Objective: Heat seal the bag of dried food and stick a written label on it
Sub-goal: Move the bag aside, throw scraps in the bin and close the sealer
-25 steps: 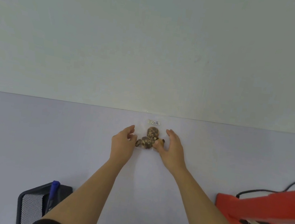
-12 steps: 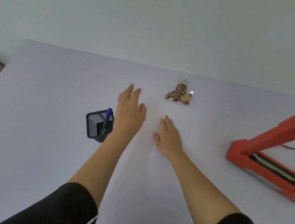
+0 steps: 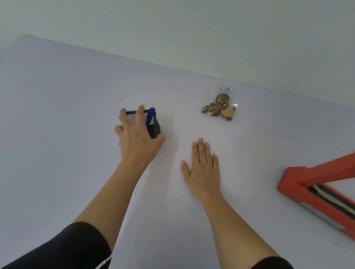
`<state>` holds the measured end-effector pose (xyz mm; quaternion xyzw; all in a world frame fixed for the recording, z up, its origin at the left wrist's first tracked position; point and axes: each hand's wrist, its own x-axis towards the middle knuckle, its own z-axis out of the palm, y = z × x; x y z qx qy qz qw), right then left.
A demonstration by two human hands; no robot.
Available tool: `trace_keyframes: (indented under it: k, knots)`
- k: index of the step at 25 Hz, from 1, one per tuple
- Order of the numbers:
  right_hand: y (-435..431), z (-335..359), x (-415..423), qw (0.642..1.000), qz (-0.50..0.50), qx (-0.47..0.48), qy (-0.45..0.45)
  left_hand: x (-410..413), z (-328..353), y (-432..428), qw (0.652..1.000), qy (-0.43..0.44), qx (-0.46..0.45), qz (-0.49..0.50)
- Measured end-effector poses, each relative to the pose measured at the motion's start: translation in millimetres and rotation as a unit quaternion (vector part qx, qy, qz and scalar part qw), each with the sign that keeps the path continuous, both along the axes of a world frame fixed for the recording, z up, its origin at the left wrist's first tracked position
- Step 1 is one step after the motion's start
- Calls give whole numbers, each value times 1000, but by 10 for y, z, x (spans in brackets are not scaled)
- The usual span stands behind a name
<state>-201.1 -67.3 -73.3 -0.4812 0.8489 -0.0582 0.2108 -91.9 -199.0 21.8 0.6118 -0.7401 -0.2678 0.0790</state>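
A clear bag of brown dried food (image 3: 218, 109) lies flat near the table's far edge, with a small white written label (image 3: 225, 88) on its far end. My left hand (image 3: 137, 138) grips a black mesh pen holder (image 3: 153, 129) from above, thumb on its right side and fingers spread over its rim. A blue pen (image 3: 150, 116) stands in the holder. My right hand (image 3: 203, 169) rests flat on the table with straight fingers, well short of the bag. The holder's left part is hidden under my hand.
A red heat sealer (image 3: 330, 189) sits at the right with its arm raised, and a black cable trails behind it. The pale lilac table (image 3: 48, 141) ends at a plain wall behind the bag and drops off at the left edge.
Both hands left the bag and drew back. My left hand took hold of the pen holder, which now sits farther from me and to the right. My right hand settled flat on the table.
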Motion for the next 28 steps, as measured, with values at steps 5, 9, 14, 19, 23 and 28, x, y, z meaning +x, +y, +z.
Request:
trace_keyframes:
  k: [5, 9, 14, 19, 23, 28]
  knots:
    - [-8, -86, 23, 999, -27, -34, 15, -975, 12, -621, 990, 91, -25, -109]
    - [13, -152, 49, 994, -52, -69, 62, -1448, -117, -1004, 985, 70, -41, -153]
    - [10, -172, 29, 993, -54, -73, 70, -1732, -215, -1172, 979, 55, -93, -174]
    - [14, -171, 8, 994, -51, -64, 76, -1710, -181, -1105, 982, -5, -77, -170]
    - [20, -138, -26, 997, -39, -47, 56, -1234, -127, -779, 977, 102, -75, -174]
    - [47, -135, -32, 997, -24, -39, 69, 51, -433, 78, 978, 111, -27, -176]
